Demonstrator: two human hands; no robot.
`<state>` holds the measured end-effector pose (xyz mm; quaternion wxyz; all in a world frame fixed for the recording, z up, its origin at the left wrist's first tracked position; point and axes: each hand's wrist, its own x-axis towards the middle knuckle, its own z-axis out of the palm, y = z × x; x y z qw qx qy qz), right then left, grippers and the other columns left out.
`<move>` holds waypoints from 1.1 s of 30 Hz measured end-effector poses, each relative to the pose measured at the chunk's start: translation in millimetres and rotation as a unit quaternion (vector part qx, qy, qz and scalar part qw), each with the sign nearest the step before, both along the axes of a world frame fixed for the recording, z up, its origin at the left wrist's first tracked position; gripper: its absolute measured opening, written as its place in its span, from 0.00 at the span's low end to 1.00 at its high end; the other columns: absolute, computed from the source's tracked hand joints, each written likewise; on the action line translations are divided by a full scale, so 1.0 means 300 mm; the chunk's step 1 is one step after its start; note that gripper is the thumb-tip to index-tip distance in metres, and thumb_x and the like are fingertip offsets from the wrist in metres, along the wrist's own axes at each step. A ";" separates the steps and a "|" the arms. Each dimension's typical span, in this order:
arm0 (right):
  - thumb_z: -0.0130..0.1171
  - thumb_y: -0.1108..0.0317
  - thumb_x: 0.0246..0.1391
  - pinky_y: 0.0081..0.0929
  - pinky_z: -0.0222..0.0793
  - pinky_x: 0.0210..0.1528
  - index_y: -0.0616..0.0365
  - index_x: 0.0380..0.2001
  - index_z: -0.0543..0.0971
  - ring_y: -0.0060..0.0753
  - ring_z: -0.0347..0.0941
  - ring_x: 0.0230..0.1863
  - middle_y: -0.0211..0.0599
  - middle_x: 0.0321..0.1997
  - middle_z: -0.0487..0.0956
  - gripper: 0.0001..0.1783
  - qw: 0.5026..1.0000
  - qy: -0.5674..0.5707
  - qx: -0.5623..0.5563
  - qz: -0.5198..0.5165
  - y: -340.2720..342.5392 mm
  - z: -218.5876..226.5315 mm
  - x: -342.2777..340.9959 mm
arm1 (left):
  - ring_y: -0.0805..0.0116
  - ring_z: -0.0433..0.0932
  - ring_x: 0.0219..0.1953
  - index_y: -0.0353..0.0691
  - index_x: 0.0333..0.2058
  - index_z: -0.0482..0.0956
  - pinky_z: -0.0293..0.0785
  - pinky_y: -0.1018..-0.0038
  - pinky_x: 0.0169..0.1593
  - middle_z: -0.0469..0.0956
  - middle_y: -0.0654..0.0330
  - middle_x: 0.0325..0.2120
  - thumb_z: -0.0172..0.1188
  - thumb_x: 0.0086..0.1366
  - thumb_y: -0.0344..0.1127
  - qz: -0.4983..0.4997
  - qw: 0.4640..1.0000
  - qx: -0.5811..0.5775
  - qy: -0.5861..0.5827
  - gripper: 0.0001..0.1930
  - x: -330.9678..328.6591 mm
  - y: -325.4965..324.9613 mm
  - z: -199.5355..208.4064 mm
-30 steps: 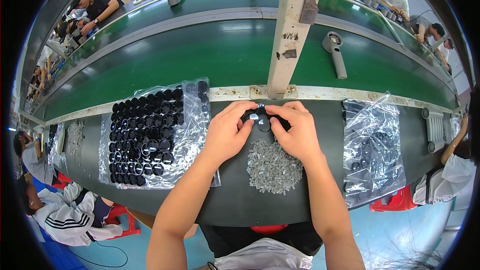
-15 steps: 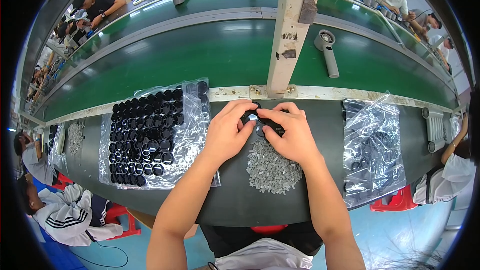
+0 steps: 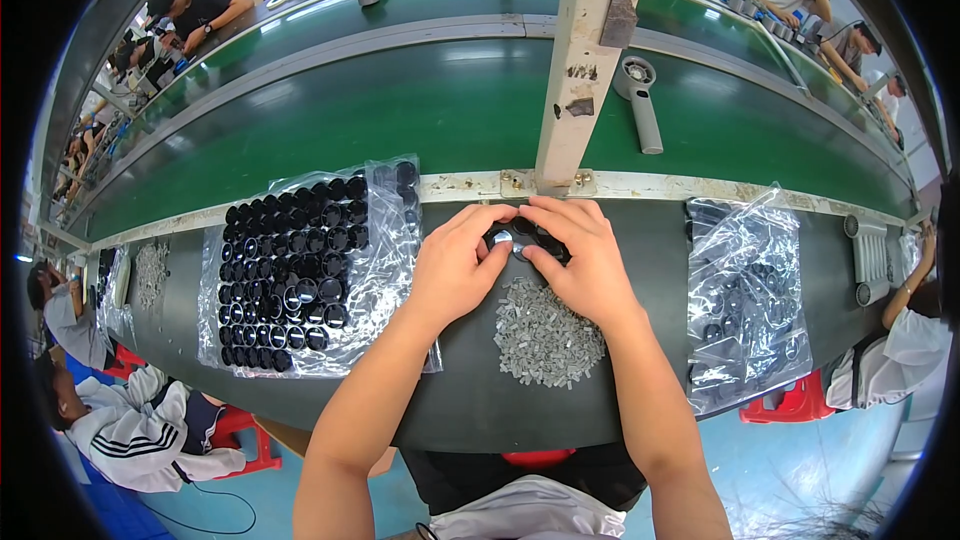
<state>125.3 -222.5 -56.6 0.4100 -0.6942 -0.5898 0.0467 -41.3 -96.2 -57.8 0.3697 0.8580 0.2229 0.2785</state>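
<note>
My left hand (image 3: 452, 262) and my right hand (image 3: 585, 265) meet near the far edge of the dark table (image 3: 465, 410). Between them they pinch a shiny black round cap (image 3: 518, 237). Both thumbs press on its near side, while the fingers curl round the far side and hide much of it. Just below the hands lies a heap of small clear-grey plastic pieces (image 3: 548, 335). Left of my left arm, rows of black round caps (image 3: 290, 250) sit on a clear plastic bag (image 3: 385, 285).
Right of my arm lies another clear bag (image 3: 745, 310) with dark round parts inside. A white metal post (image 3: 570, 90) rises behind my hands. Beyond it, a grey handheld fan (image 3: 646, 115) rests on the green conveyor belt (image 3: 400, 110). Several people sit at both sides and opposite.
My right fingers have shifted up around the far side of the cap, and my thumbs have come closer together. On the belt, the handheld fan has moved slightly left.
</note>
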 end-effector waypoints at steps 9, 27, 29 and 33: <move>0.73 0.74 0.52 0.42 0.75 0.63 0.56 0.55 0.86 0.49 0.77 0.62 0.41 0.61 0.83 0.24 0.999 0.013 0.047 -0.007 -0.003 -0.003 0.015 | 0.71 0.78 0.26 0.40 0.56 0.83 0.77 0.71 0.35 0.86 0.58 0.48 0.67 0.65 0.25 0.006 1.000 -0.014 0.006 0.20 0.000 -0.004 0.011; 0.68 0.73 0.55 0.38 0.75 0.54 0.51 0.48 0.92 0.39 0.80 0.53 0.37 0.40 0.88 0.17 1.000 0.011 -0.001 -0.024 -0.019 0.015 0.002 | 0.71 0.77 0.25 0.39 0.55 0.83 0.76 0.72 0.34 0.83 0.57 0.47 0.69 0.65 0.24 0.016 1.000 -0.009 -0.004 0.19 0.001 -0.005 0.002; 0.68 0.72 0.55 0.39 0.72 0.58 0.50 0.50 0.92 0.39 0.79 0.56 0.37 0.43 0.88 0.18 1.000 0.009 -0.015 -0.021 -0.020 0.017 -0.005 | 0.72 0.77 0.25 0.39 0.55 0.83 0.76 0.72 0.34 0.83 0.57 0.47 0.69 0.65 0.25 0.018 1.000 -0.004 -0.008 0.19 0.001 -0.006 0.001; 0.69 0.71 0.55 0.41 0.65 0.64 0.47 0.53 0.90 0.40 0.77 0.59 0.37 0.45 0.86 0.21 0.999 0.013 -0.035 0.010 -0.017 0.015 -0.007 | 0.72 0.78 0.25 0.39 0.55 0.83 0.76 0.72 0.34 0.83 0.57 0.48 0.70 0.65 0.26 0.019 1.000 0.004 -0.004 0.19 0.003 -0.009 0.004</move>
